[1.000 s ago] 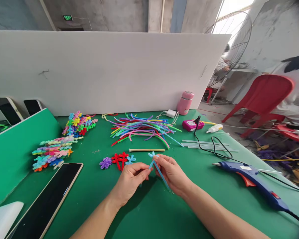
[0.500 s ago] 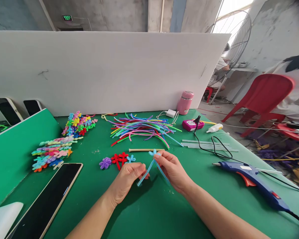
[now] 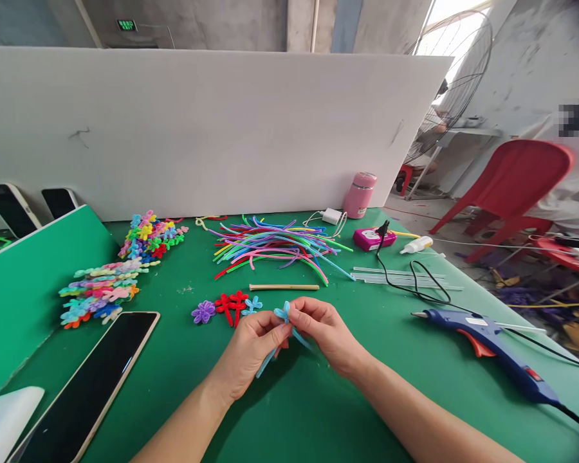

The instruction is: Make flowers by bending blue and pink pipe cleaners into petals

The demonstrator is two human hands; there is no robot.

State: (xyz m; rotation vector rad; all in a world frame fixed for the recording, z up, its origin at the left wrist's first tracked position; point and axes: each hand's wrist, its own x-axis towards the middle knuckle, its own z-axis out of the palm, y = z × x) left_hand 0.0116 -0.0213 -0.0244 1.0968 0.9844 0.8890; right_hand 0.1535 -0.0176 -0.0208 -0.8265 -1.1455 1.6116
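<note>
A light blue pipe cleaner, looped at its top with two loose tails hanging down, is pinched between both hands just above the table. My left hand grips it with thumb and forefinger near the base of the loops. On the other side, my right hand pinches the looped part. Just behind my left hand lie a purple pipe-cleaner flower, red flowers with stems and a light blue flower. A thin wooden stick lies behind the hands.
A pile of coloured pipe cleaners lies further back. Finished flowers are stacked at left beside a phone. At right are a blue glue gun, its cord, clear glue sticks, a magenta box and a pink bottle.
Both hands have come closer together, and the looped blue piece has moved left and down. My left hand now pinches it beside the right fingers instead of holding a lower tail.
</note>
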